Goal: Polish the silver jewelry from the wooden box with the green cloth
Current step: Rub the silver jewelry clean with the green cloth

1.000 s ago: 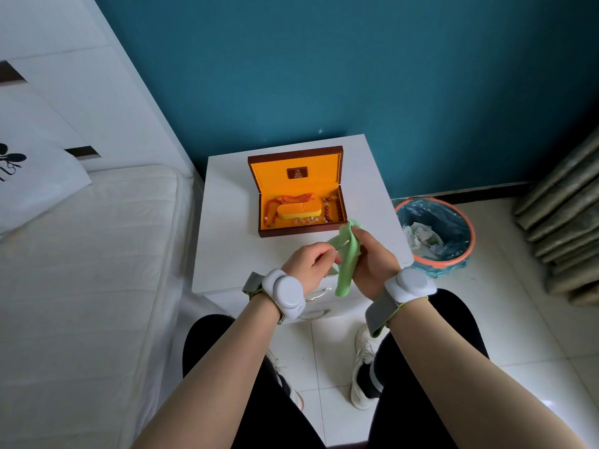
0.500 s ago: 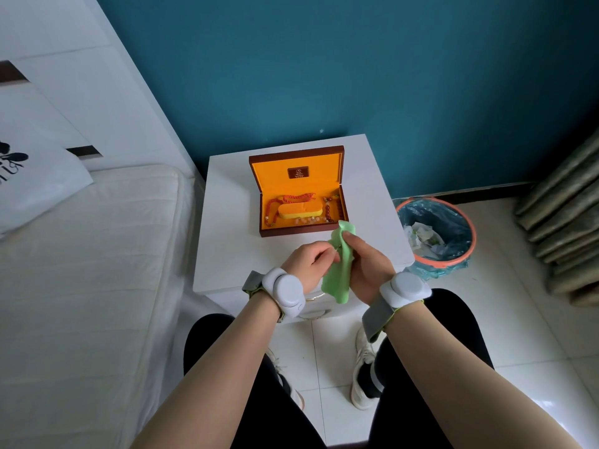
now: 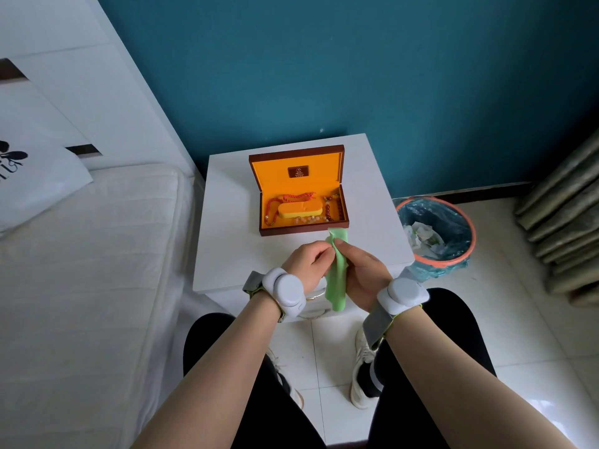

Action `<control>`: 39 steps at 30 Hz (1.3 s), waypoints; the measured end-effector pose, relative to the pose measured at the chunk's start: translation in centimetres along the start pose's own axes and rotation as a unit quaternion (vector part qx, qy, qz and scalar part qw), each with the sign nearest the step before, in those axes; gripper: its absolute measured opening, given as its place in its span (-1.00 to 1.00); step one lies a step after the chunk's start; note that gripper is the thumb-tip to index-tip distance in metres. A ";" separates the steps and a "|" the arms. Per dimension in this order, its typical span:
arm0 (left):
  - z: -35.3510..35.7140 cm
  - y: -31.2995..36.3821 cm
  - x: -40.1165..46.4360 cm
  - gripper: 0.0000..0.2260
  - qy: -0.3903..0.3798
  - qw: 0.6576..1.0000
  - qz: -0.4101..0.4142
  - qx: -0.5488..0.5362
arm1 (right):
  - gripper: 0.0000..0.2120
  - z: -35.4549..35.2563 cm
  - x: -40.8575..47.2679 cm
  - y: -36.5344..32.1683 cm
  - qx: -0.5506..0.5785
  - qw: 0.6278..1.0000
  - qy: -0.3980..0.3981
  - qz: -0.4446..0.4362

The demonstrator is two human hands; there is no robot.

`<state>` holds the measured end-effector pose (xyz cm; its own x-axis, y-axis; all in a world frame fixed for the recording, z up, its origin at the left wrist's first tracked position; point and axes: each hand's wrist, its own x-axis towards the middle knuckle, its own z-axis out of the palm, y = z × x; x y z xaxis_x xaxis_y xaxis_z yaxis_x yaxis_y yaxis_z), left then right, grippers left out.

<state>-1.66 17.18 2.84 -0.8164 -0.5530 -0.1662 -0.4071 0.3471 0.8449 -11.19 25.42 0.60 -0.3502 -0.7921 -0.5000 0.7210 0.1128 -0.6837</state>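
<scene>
wooden box (image 3: 303, 230): lid open, red beads (image 3: 271, 209) inside | left hand (image 3: 308, 264), right hand (image 3: 364, 273): fingers pinching green cloth (image 3: 337, 280)

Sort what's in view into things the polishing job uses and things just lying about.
In use: green cloth, left hand, right hand, open wooden box, its bead strands.
Lying about: bin, white bag, bed, nightstand.

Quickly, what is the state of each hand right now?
Left hand: closed, fingertips pinched against the green cloth; any jewelry in them is hidden.
Right hand: closed, holding the green cloth.
</scene>
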 end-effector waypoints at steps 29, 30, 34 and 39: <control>0.0 0.0 -0.4 -0.77 -0.009 1.000 -0.013 -0.012 | -0.73 -0.5 0.5 -0.9 0.001 1.000 0.030 -0.001; 0.0 -0.1 -0.4 -0.78 -0.009 1.000 -0.015 -0.014 | -0.73 -0.7 0.6 -1.2 0.003 0.999 0.042 -0.003; 0.2 -0.1 -0.3 -0.77 -0.008 1.000 -0.014 -0.018 | -0.68 -0.9 0.9 -1.5 0.012 0.997 0.078 -0.018; 0.3 -0.1 -0.3 -0.78 -0.004 1.000 -0.008 -0.016 | -0.68 -0.6 0.4 -1.2 -0.005 0.999 0.039 -0.024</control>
<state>-1.53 17.54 2.69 -0.8137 -0.5514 -0.1839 -0.4065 0.3138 0.8581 -12.54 25.35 0.90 -0.4301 -0.7474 -0.5064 0.6964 0.0823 -0.7129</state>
